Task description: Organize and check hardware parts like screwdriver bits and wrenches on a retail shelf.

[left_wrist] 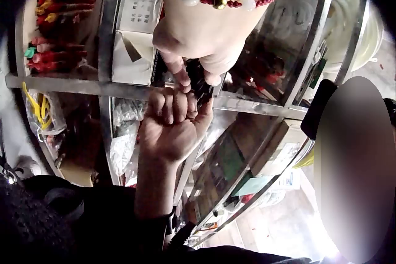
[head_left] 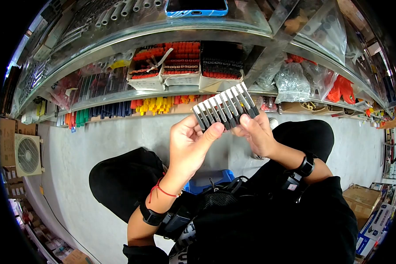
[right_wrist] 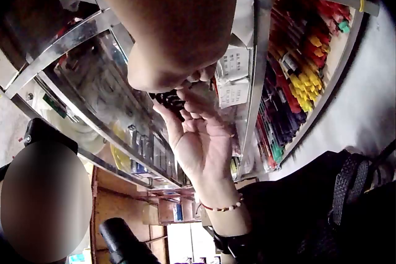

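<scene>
A side-by-side row of several slim black pieces with silver-grey shafts and white ends (head_left: 224,105) is held up in front of the shelves; their exact kind does not show. My left hand (head_left: 187,143) grips the row's left end, thumb across the lower edge. The right hand (head_left: 258,134) pinches its other end between thumb and fingers. In the left wrist view the dark lower part of the row (left_wrist: 199,81) shows between both hands, while the left hand (left_wrist: 201,44) covers much of it. The right wrist view shows the left palm (right_wrist: 201,146) turned up beneath it.
Behind the row, white boxes (head_left: 180,80) of red and black pieces stand on a shelf. Yellow-handled items (head_left: 156,105) hang lower. A blue phone (head_left: 197,13) lies on the glass top. Clear plastic bags (head_left: 292,81) fill the right shelf, and a blue stool (head_left: 211,178) is below.
</scene>
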`<state>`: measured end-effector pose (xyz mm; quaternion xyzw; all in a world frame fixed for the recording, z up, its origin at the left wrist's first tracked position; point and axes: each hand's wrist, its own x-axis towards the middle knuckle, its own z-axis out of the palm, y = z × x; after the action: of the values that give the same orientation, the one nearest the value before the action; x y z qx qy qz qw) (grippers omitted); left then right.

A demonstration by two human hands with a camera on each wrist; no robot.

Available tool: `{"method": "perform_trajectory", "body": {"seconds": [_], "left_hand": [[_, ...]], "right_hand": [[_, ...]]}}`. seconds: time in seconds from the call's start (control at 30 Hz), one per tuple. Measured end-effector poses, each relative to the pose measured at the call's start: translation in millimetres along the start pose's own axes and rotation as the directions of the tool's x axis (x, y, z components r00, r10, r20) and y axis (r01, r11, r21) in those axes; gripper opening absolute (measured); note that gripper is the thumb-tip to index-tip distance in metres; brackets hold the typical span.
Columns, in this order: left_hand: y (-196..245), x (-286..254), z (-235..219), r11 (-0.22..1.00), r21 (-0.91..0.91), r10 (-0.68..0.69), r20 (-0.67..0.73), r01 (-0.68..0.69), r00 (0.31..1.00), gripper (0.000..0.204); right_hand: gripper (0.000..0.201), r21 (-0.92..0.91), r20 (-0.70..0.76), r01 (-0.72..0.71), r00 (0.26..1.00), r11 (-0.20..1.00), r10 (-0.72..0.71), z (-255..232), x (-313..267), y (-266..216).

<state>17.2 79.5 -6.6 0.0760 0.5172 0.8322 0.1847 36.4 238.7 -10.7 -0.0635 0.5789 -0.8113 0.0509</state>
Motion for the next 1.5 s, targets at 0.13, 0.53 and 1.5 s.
{"method": "perform_trajectory", "body": {"seconds": [0.13,0.53,1.5], "left_hand": [[1.4,-0.3,0.4,1.000,-0.012,-0.010,0.011,0.010,1.000,0.028],[5.1,4.0,-0.9,1.000,0.028,-0.012,-0.046,0.013,0.999,0.021],[-0.3,4.1,-2.1,1.000,-0.011,0.025,0.013,-0.025,1.000,0.014]], "right_hand": [[0.029,-0.008,0.005,0.024,1.000,1.000,-0.024,-0.5,-0.4,1.1],[0.042,-0.188,-0.049,0.101,0.992,0.977,-0.112,-11.3,3.4,6.6],[0.019,0.058,0.056,-0.083,0.995,0.995,0.080,-4.1,0.8,3.0]]}}
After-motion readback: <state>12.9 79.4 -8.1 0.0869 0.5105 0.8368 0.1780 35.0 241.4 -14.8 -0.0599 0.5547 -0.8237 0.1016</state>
